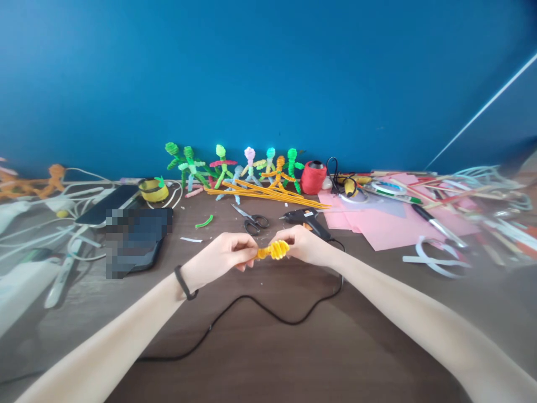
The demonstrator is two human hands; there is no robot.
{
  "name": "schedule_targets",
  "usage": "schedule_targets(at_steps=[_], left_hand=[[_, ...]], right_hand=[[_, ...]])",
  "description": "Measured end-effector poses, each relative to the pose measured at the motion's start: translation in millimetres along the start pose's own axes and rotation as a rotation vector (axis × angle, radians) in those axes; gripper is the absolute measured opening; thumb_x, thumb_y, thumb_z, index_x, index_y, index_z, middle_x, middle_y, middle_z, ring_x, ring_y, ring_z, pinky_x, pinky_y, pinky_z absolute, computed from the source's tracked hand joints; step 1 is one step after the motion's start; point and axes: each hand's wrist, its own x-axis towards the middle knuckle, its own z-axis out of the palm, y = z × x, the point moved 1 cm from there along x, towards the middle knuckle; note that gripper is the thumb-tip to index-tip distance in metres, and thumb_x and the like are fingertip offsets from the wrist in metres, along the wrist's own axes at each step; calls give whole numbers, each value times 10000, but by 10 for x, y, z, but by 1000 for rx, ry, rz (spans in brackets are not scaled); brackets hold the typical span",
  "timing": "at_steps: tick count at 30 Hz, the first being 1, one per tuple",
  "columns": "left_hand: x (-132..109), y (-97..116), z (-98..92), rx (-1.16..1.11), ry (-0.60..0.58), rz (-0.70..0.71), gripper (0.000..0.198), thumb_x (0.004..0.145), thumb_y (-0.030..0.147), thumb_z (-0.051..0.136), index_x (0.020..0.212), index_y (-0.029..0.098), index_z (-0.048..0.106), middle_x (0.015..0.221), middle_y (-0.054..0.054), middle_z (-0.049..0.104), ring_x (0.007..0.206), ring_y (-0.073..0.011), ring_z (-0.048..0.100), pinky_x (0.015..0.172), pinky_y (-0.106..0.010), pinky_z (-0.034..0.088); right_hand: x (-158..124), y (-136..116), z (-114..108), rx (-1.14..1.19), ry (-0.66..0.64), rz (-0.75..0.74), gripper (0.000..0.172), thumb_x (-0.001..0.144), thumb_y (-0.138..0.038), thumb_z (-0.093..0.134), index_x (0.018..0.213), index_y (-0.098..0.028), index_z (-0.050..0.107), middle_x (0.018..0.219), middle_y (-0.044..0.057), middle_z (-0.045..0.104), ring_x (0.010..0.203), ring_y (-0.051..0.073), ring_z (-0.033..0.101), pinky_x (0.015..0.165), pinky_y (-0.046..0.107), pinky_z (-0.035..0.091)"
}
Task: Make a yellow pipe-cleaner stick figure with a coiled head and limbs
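Between both hands, above the table, is a coiled yellow-orange pipe cleaner (277, 250), with a wide wound part to the right and a narrower wound part to the left. My left hand (224, 252), with a dark band on its wrist, pinches the narrow end. My right hand (305, 245) has its fingers closed on the wide end. Just beyond the hands lie black scissors (255, 223) and a black glue gun (308, 219). Farther back, a bundle of straight orange pipe cleaners (272, 195) lies in front of several pipe cleaner figures (221, 162).
A black cable (251, 296) winds across the table (260, 358) in front of me. Phones (142, 238) and white cords are on the left. Red string (314, 178) stands by the blue wall. Pink paper (386, 226), a black pen (436, 224) and white strips (436, 260) lie right.
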Motion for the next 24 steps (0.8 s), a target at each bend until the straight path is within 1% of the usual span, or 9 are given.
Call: schedule_targets(at_steps=[3,5,8,11,14,19,24], left_hand=[[-16,14,39,74,-61,-12,182,721,320,495,679,151,550,591,0,574,544,-105,516,542,-224,418],[-30,28,66,143,-66,-24,175,722,312,481,682,159,554,588,2,588,541,-113,531,541,-227,418],[-48,44,98,267,-25,-22,166,718,288,462,645,172,556,574,10,599,536,-118,535,523,-217,397],[-47,29,116,357,39,0,184,716,286,455,610,181,562,566,16,607,535,-119,535,524,-214,378],[-32,-13,117,367,97,2,201,719,310,449,634,185,580,580,10,621,547,-130,545,528,-220,381],[-10,-64,97,388,169,-8,216,720,335,447,634,182,572,588,1,625,536,-137,546,508,-229,381],[-5,-73,66,280,236,30,210,725,343,455,657,170,553,612,-2,619,539,-130,547,533,-234,401]], right_hand=[[-11,-39,-20,-4,12,-36,144,742,-182,523,800,-132,646,785,27,644,700,114,566,630,218,431],[-26,-87,-23,-55,46,-77,133,752,-218,540,774,-139,646,771,22,633,710,114,563,646,222,427],[-48,-164,-18,-170,126,-160,122,749,-240,570,726,-144,642,742,15,588,681,103,536,625,220,408],[-69,-234,0,-262,219,-233,109,747,-222,584,688,-146,633,724,13,546,676,98,514,618,219,395],[-98,-293,33,-303,265,-283,98,756,-204,575,687,-153,623,726,13,533,670,97,506,607,215,394],[-152,-366,106,-380,279,-380,139,787,-208,534,683,-147,604,701,19,514,642,98,492,588,213,393],[-187,-355,169,-466,327,-463,183,822,-229,483,700,-154,598,699,29,518,648,108,495,609,224,407]])
